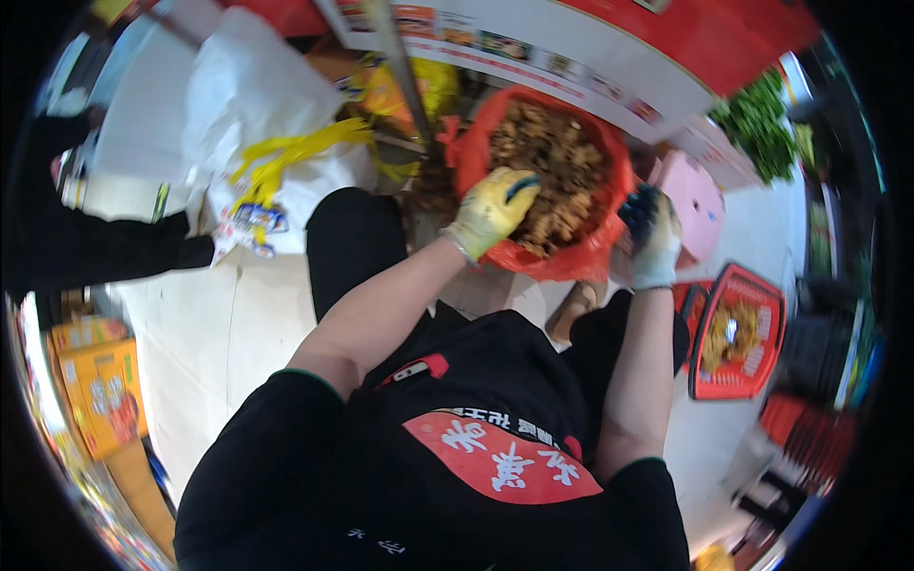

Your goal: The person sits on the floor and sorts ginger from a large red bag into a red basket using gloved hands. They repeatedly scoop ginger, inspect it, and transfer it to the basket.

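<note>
A container lined with a red plastic bag (564, 263) stands before me, filled with knobbly brown ginger roots (550, 171). My left hand (496, 207), in a yellowed work glove, reaches over the near left rim, with its fingers at the ginger. Whether it grips a piece is hidden. My right hand (653, 225), gloved with dark, dirty fingers, is just outside the bag's right side. Its fingers are curled, and blur hides anything they hold. Close beside this hand is a pink plastic stool (689, 203).
A red shopping basket (735, 332) holding yellowish-brown pieces stands at right. White plastic sacks (257, 107) with yellow straps are at left, near another person's dark-clothed leg (143, 243). Behind the bag rises a printed white panel (528, 53). Leafy greens (757, 132) lie at upper right.
</note>
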`<state>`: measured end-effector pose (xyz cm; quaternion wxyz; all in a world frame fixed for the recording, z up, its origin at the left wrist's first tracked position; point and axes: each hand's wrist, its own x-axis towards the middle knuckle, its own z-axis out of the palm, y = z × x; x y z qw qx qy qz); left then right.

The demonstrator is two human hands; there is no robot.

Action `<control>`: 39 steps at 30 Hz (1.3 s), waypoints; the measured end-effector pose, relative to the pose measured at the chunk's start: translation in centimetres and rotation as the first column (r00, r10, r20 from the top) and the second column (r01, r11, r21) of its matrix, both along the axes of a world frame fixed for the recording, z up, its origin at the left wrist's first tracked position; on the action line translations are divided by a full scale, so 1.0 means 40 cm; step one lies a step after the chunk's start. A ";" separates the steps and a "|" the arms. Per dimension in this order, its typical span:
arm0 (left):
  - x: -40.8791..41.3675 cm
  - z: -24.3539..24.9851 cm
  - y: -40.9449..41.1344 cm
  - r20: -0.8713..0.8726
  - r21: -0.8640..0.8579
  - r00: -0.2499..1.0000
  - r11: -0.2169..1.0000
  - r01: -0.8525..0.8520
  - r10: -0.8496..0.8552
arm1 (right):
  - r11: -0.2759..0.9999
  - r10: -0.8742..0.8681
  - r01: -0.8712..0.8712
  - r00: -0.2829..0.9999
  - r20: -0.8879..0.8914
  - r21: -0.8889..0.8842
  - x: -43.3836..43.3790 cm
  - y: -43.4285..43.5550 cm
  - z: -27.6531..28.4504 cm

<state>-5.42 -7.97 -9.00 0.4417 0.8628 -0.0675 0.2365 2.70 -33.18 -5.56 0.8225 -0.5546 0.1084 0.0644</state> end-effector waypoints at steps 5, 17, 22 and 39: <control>0.018 0.082 0.078 -0.142 -0.469 0.976 0.857 -0.213 0.165 | 0.990 0.011 -0.015 1.000 -0.025 -0.137 0.023 0.040 -0.011; -0.106 0.313 0.339 -0.003 -0.700 0.870 0.620 -0.353 0.492 | 0.959 0.097 -0.098 0.995 -0.015 -0.267 0.034 0.081 -0.050; -0.360 0.249 0.592 -0.037 -0.653 0.698 0.512 -0.559 0.715 | 0.950 0.168 -0.173 0.985 -0.040 -0.258 0.069 0.041 -0.096; -0.709 -0.365 0.823 -0.766 -0.633 0.500 -0.339 -0.696 0.403 | 0.956 0.214 -0.212 0.977 -0.013 -0.205 0.015 0.034 -0.101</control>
